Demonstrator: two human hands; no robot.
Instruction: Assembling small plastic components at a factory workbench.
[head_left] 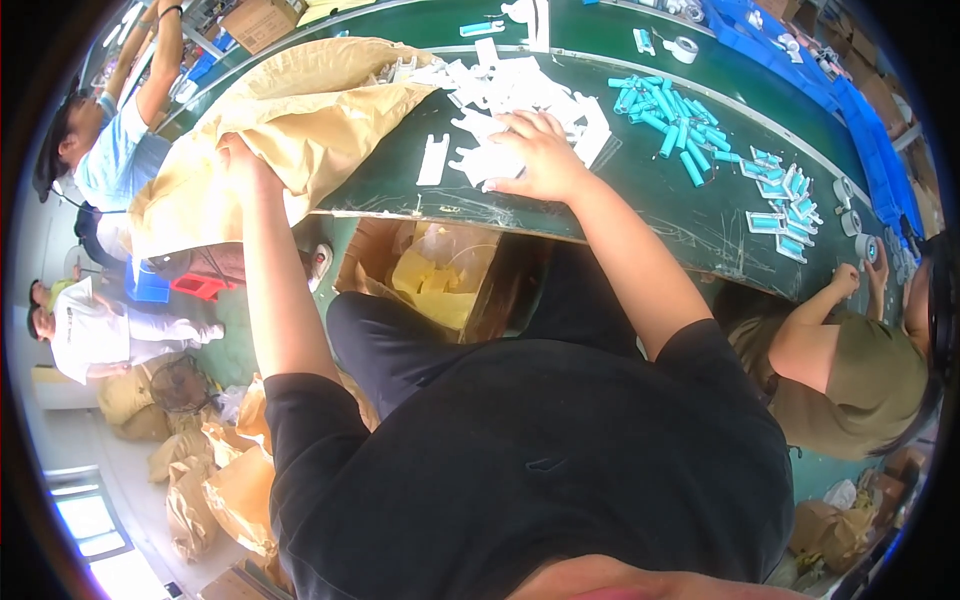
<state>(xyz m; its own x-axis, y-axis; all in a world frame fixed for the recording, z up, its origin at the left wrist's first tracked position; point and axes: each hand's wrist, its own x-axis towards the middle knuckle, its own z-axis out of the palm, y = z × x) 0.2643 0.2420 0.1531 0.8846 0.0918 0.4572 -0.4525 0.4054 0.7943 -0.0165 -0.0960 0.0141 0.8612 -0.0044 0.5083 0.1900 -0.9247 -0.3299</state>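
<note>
A large tan paper bag (pixel 340 105) lies on the left of the green worktable (pixel 620 215), its mouth toward a heap of white plastic parts (pixel 515 85). My left hand (pixel 245 168) is closed on a fold of the bag, with its fingertips partly hidden. Over the near side of the heap, my right hand (pixel 540 158) rests with fingers spread, touching the white pieces. One flat white notched holder (pixel 433 160) sits apart, left of that hand. To the right of the heap are many loose turquoise cylindrical cells (pixel 675 120).
White holders with turquoise cells (pixel 785 210) lie farther right, near a co-worker (pixel 850 370). A blue rail (pixel 870 140) borders the far right. Below the table edge stands an open carton (pixel 385 262) with yellow material. Other people and paper bags (pixel 235 490) are at left.
</note>
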